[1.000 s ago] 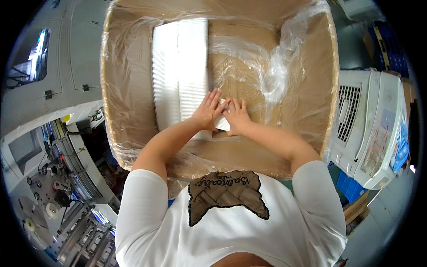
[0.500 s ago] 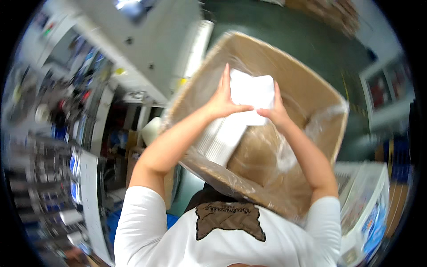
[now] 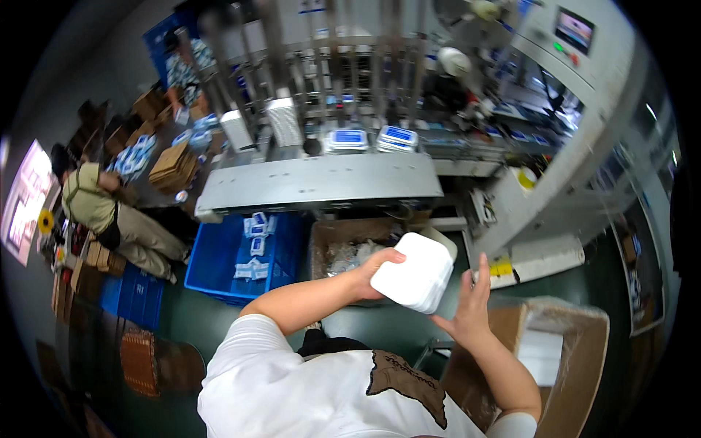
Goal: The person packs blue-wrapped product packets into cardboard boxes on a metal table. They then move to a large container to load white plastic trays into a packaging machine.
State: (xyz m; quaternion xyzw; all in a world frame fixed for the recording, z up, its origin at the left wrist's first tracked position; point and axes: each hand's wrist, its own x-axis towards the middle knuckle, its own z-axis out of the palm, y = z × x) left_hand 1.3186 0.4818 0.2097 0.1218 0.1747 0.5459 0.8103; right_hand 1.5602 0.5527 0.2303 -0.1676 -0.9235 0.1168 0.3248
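Observation:
My left hand (image 3: 371, 274) grips a stack of white rounded-square plastic lids (image 3: 413, 273), its thumb on the top face. The stack is tilted in front of my body. My right hand (image 3: 470, 312) is open beside it, fingers spread and thumb near the stack's lower corner; I cannot tell whether the thumb touches. At lower right, a cardboard box (image 3: 584, 372) with a clear plastic liner holds more white pieces (image 3: 540, 356). Ahead, a metal machine ledge (image 3: 321, 179) runs across, with two white stacks (image 3: 283, 123) standing upright in the rails behind it.
Blue-and-white packs (image 3: 347, 140) lie on the machine behind the ledge. Below are a blue crate (image 3: 212, 259) with several packs and a carton (image 3: 321, 237) of plastic film. A grey machine frame (image 3: 544, 208) stands at right. Two people (image 3: 95, 197) work at far left; a brown stool (image 3: 139, 363) is at lower left.
My view has swung left from the lined box to the machine. The white stack has come out of the box in my left hand; my right hand has let go of it.

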